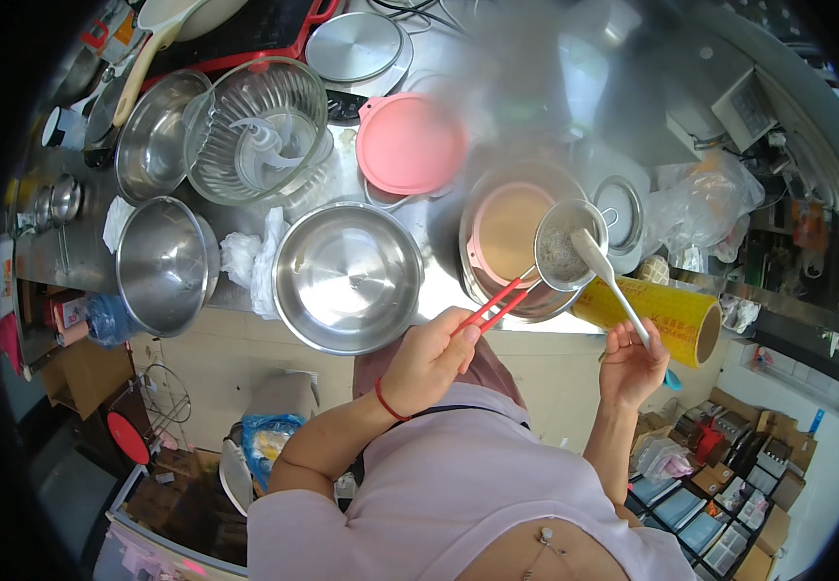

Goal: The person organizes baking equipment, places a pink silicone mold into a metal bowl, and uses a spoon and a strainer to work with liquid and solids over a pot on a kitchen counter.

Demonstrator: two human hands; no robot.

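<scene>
My left hand grips the red handle of a fine-mesh strainer. The strainer hangs over a steel bowl, in which sits a pink silicone mould with a tan liquid. Speckled residue lies in the mesh. In my right hand is a white spatula, its blade inside the strainer at the right. A yellow roll of cling film lies on the table just beyond that hand. Left of the strainer stands a wide steel bowl.
A second pink mould lies behind. Further left are a ribbed glass bowl holding a white mixer attachment, more steel bowls and crumpled tissue. A kitchen scale is at the back, plastic bags at the right.
</scene>
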